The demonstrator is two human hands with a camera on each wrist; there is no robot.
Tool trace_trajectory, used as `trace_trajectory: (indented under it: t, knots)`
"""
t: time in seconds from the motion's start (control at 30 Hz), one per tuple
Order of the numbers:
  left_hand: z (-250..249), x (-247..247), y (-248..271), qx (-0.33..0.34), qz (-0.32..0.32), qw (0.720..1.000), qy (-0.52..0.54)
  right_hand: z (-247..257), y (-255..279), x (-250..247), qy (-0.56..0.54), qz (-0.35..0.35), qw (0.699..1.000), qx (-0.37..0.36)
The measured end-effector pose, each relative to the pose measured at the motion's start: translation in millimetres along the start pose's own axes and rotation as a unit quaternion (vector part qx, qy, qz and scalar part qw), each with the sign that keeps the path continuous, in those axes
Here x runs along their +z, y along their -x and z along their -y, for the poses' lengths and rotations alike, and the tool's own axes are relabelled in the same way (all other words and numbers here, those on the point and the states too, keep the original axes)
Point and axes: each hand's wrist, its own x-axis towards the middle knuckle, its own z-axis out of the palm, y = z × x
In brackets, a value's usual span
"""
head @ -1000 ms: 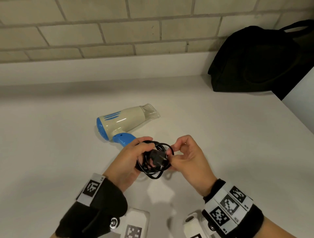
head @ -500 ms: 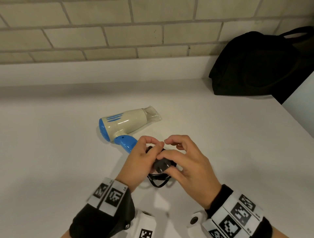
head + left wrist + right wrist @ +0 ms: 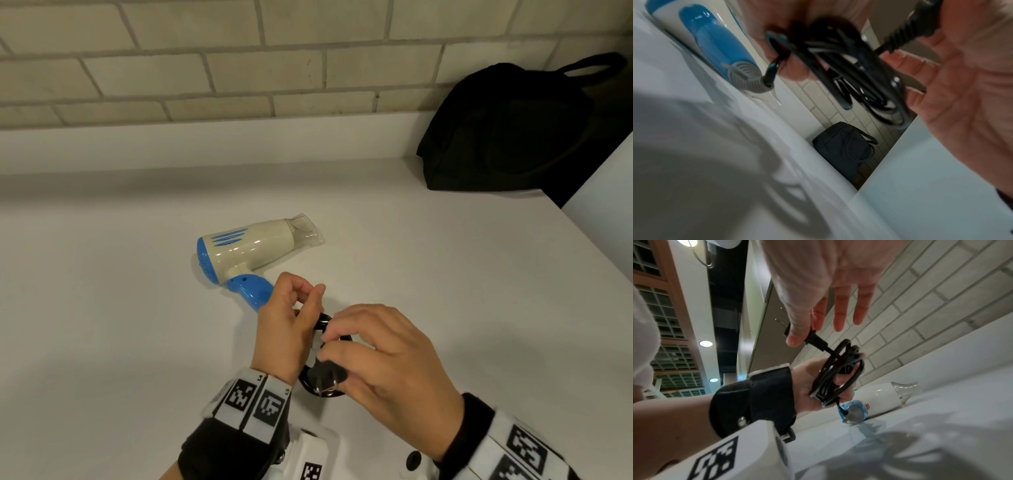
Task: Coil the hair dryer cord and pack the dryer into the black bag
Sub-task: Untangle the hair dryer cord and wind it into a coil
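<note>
A cream hair dryer (image 3: 253,248) with a blue handle (image 3: 251,291) lies on its side on the white counter (image 3: 102,325). Just right of the handle, my left hand (image 3: 289,329) grips the coiled black cord (image 3: 838,369), with its fingers curled through the loops. My right hand (image 3: 380,359) pinches the black plug (image 3: 327,377) between thumb and forefinger at the coil's near edge, and its other fingers are straight. The cord (image 3: 849,68) runs from the coil to the grey strain relief (image 3: 748,78) at the handle's end. The black bag (image 3: 513,130) stands at the far right.
A brick wall (image 3: 239,68) with a white ledge runs along the counter's far side. A white panel (image 3: 603,205) rises at the right beside the bag. The bag (image 3: 842,152) sits in the corner between wall and panel.
My right hand went from the coil's right side over its top and now holds the plug at the coil's near edge. My left hand has turned while still gripping the coil.
</note>
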Motion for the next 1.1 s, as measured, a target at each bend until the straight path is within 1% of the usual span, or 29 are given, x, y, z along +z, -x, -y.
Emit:
trace_trajectory:
  t: [0.03,0.07,0.1,0.13,0.2,0.23,0.27,0.3,0.33,0.37,0.4,0.47,0.5,0.53,0.63,0.7,0.73,0.8,0.87,0.9,0.97,1.0,1.03,1.1]
  knots:
    - [0,0,0,0.011,0.000,1.000,-0.006,-1,-2,-1,-0.030,-0.003,0.999,0.023]
    - [0,0,0,0.029,0.003,0.999,-0.019,-2,-5,-3,-0.089,-0.013,0.994,0.061]
    - [-1,1,0,0.055,0.008,0.998,-0.037,-2,-9,-6,-0.169,-0.031,0.979,0.108]
    - [-1,3,1,0.080,0.012,0.995,-0.058,-4,-13,-8,-0.253,-0.059,0.953,0.154]
    - [-4,5,2,0.125,0.008,0.989,-0.074,-7,-22,-10,-0.392,-0.112,0.881,0.241]
    - [-5,6,3,0.145,0.014,0.987,-0.070,-10,-25,-10,-0.436,-0.127,0.848,0.274]
    - [-6,6,4,0.162,0.024,0.984,-0.066,-14,-28,-10,-0.460,-0.137,0.824,0.300]
    - [-7,6,5,0.175,0.040,0.981,-0.071,-17,-31,-12,-0.471,-0.146,0.810,0.317]
    - [-7,6,8,0.180,0.064,0.979,-0.074,-21,-34,-13,-0.475,-0.154,0.802,0.329]
    - [-5,6,11,0.166,0.088,0.980,-0.068,-25,-36,-15,-0.477,-0.160,0.796,0.337]
    - [-5,6,14,0.135,0.100,0.985,-0.045,-28,-39,-16,-0.482,-0.163,0.790,0.341]
    - [0,8,18,0.054,0.083,0.995,0.000,-32,-43,-16,-0.490,-0.167,0.783,0.344]
    - [1,8,18,0.026,0.071,0.997,0.003,-32,-43,-13,-0.492,-0.170,0.781,0.345]
    - [3,8,16,0.009,0.066,0.998,-0.006,-33,-43,-10,-0.486,-0.172,0.784,0.347]
    - [6,5,13,-0.025,0.086,0.996,-0.016,-34,-39,5,-0.426,-0.166,0.813,0.362]
    - [6,4,12,-0.020,0.085,0.996,-0.017,-35,-41,13,-0.394,-0.159,0.823,0.378]
    - [5,4,12,-0.015,0.077,0.997,-0.006,-35,-43,17,-0.385,-0.163,0.822,0.385]
    - [1,5,11,-0.021,0.059,0.997,0.045,-35,-50,22,-0.379,-0.186,0.810,0.406]
    - [-2,5,9,-0.050,0.041,0.991,0.114,-35,-59,26,-0.389,-0.208,0.788,0.430]
    - [-3,5,6,-0.074,0.036,0.983,0.162,-35,-62,28,-0.399,-0.216,0.776,0.438]
    - [-9,3,0,-0.130,0.037,0.953,0.271,-35,-67,30,-0.420,-0.230,0.755,0.447]
    - [-12,3,-3,-0.148,0.037,0.938,0.311,-36,-69,31,-0.433,-0.237,0.745,0.450]
    - [-15,2,-7,-0.155,0.037,0.931,0.330,-36,-70,32,-0.447,-0.244,0.734,0.450]
    - [-18,4,-11,-0.157,0.028,0.929,0.334,-36,-71,35,-0.470,-0.253,0.718,0.446]
